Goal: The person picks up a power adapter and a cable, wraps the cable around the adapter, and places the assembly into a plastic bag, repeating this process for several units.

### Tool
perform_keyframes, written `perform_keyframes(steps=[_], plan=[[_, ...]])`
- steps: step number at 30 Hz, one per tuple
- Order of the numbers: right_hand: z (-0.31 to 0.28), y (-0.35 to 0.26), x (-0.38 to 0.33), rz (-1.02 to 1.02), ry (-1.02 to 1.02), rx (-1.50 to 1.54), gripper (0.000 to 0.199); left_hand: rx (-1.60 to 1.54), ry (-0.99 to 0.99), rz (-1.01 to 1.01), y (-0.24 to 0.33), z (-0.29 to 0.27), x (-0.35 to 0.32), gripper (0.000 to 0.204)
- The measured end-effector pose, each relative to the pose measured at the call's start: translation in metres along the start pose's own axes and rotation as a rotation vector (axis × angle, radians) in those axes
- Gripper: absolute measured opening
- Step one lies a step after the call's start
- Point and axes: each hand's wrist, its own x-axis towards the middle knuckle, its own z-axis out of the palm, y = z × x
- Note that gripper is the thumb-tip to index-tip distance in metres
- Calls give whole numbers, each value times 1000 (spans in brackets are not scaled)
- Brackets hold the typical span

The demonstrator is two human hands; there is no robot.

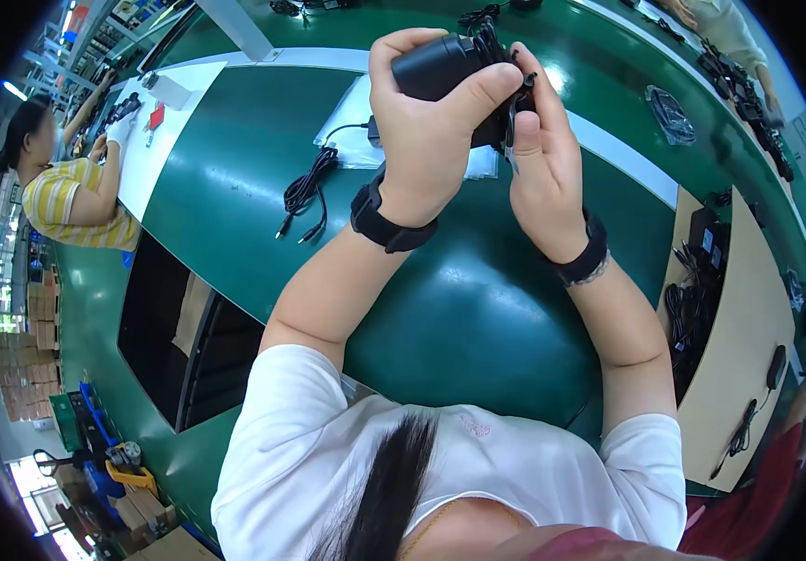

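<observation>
My left hand (421, 122) is wrapped around a black power adapter (435, 67), raised above the green table (235, 178). My right hand (543, 159) grips the adapter's bundled black cable (496, 42) at its right end. Both wrists wear black bands. On the table behind my hands lies a loose black cable (305, 192) with two plugs, running to a stack of clear plastic bags (351, 126).
A person in a yellow striped shirt (71, 201) works at white sheets on the left. Another person's hand (744, 42) reaches among black adapters at the top right. A tan side table (748, 318) with black cables stands to the right. A bagged black item (672, 114) lies on the green surface.
</observation>
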Motion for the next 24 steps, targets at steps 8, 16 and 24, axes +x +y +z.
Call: perform_keyframes(steps=[8, 16, 24], plan=[[-16, -25, 18, -44, -50, -223, 60, -329, -170, -32, 9, 17, -3, 48], [-69, -21, 56, -302, 98, 1029, 39, 1338, -569, 75, -58, -55, 5, 54], [-79, -50, 52, -226, 210, 854, 38, 1512, -793, -129, -51, -105, 35, 49]])
